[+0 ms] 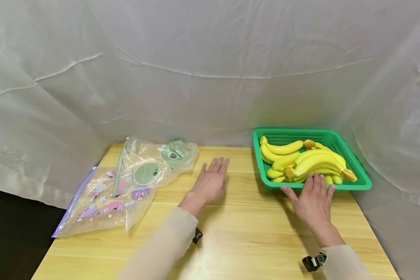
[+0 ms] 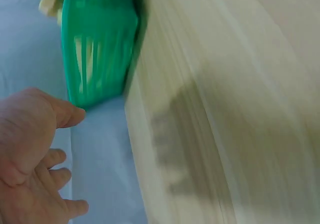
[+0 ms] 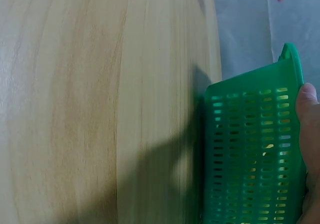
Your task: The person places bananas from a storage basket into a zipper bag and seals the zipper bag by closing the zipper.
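Note:
A green plastic basket (image 1: 362,182) full of yellow bananas (image 1: 316,163) stands at the back right of the wooden table. At its front rim is my right hand (image 1: 312,202), fingers extended over the edge and thumb spread to the left; in the right wrist view the thumb (image 3: 307,95) lies along the rim. My left hand (image 1: 210,182) is over the table between the basket and two clear bags, its fingers straight and holding nothing. Its shadow falls on the wood in the left wrist view.
Overlapping at the left lie a zip bag with pink and purple cartoon prints (image 1: 101,206) and a clear bag with green prints (image 1: 147,173). Pale grey sheeting (image 1: 213,70) hangs behind and at both sides of the table (image 1: 245,241).

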`<state>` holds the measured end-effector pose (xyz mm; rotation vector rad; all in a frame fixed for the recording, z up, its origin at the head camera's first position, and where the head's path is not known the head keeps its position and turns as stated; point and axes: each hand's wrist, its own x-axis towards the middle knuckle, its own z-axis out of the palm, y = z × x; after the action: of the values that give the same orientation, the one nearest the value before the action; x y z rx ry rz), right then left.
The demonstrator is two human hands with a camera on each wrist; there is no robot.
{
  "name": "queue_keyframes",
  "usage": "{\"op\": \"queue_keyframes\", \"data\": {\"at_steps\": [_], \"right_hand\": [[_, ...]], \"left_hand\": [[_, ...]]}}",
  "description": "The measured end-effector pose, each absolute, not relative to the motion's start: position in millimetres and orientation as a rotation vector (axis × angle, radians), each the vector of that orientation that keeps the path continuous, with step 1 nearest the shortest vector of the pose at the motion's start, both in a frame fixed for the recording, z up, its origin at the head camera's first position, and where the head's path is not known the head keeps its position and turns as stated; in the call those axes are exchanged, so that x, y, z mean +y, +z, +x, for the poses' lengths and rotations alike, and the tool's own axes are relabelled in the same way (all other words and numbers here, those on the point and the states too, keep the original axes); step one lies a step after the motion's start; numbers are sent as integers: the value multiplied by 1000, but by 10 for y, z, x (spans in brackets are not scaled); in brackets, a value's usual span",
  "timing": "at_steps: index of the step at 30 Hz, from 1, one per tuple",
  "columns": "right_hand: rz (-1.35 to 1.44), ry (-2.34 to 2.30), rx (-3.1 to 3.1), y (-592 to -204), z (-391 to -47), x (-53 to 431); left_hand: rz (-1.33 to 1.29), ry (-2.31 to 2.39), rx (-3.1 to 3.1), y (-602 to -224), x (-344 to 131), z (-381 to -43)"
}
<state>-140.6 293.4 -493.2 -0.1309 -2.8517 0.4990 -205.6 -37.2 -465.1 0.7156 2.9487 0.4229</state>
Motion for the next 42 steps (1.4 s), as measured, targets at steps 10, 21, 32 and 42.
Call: {"op": "queue_keyframes", "data": {"at_steps": [10, 21, 32, 42], "right_hand": [[129, 368, -2621, -4969, -1313, 2805], [255, 343, -2493, -5034, -1268, 2750], [293, 405, -2423, -5024, -1246, 2686], [441, 358, -2301, -5041, -1299, 2506]], "left_hand": [[360, 518, 3072, -4842, -1230, -2205], [178, 512, 2881, -5048, -1492, -2329], [512, 481, 2770, -5079, -1180, -2085], [601, 657, 2683, -5096, -1052, -1921]]}}
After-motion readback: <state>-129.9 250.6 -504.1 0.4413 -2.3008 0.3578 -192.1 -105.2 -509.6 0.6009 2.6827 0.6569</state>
